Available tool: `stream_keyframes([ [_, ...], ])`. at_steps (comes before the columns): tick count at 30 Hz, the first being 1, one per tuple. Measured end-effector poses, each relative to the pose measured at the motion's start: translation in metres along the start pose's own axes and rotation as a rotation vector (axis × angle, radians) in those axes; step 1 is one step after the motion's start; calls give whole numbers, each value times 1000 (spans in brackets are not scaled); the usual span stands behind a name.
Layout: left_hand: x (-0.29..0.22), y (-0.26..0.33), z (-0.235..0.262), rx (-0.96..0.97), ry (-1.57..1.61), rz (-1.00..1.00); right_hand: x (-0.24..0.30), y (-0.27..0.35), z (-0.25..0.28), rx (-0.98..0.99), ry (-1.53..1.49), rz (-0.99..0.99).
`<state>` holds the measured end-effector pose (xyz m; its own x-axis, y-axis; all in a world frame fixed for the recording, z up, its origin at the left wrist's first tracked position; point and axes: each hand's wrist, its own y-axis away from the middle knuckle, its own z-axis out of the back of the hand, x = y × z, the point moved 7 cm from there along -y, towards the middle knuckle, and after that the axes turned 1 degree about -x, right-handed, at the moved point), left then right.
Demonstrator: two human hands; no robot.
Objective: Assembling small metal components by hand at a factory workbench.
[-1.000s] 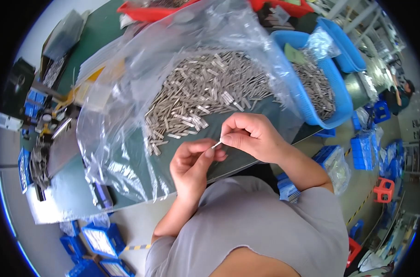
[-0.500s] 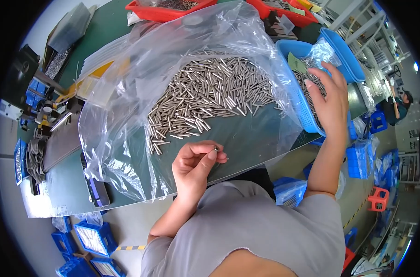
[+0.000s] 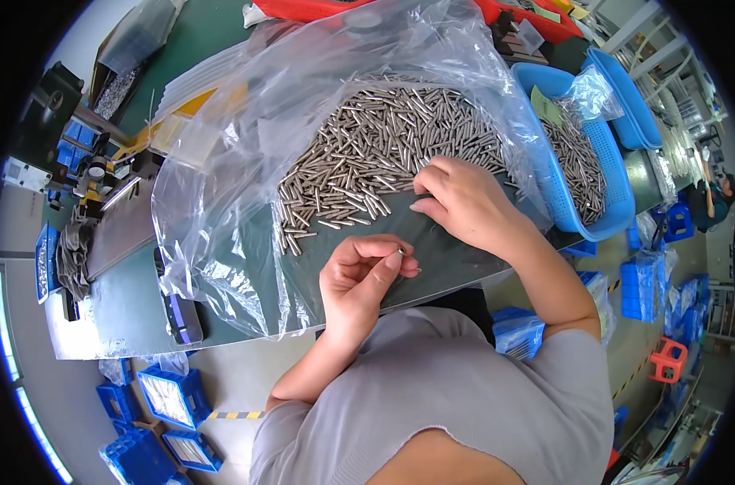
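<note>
Near the table's front edge, my left hand (image 3: 358, 279) is closed in a pinch on a small metal pin (image 3: 401, 251), whose round end shows between thumb and forefinger. My right hand (image 3: 464, 198) hovers at the near right side of a heap of metal pins (image 3: 384, 145). Its thumb and forefinger are bent and a little apart, and no pin shows between them. The heap lies on a clear plastic bag (image 3: 222, 234) spread over the green table. To its right, a blue basket (image 3: 618, 182) holds more such pins and a green slip of paper.
A second blue basket (image 3: 642, 129) stands behind the first. Red trays (image 3: 311, 10) line the far side. On the left are a bench device (image 3: 97, 174) and a purple-and-black object (image 3: 181, 315). Blue crates (image 3: 173, 396) sit on the floor.
My right hand has come from above the blue basket leftward to the pin heap. My left hand keeps its pinch on the pin. The whole view has shifted slightly.
</note>
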<state>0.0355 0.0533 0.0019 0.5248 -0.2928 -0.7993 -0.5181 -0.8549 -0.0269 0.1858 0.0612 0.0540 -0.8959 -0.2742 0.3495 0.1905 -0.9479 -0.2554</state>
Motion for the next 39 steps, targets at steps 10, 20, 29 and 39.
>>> stream_keyframes([
  [10,-2,-3,1,-21,12,11,13,2,1,17,-1,-16],
  [20,0,-3,2,-33,12,16,21,18,3,11,-967,-223],
  [29,0,-3,3,-40,29,6,21,15,0,-43,-1003,-133],
  [39,-1,-3,4,-44,74,1,20,20,1,-98,-910,-128],
])
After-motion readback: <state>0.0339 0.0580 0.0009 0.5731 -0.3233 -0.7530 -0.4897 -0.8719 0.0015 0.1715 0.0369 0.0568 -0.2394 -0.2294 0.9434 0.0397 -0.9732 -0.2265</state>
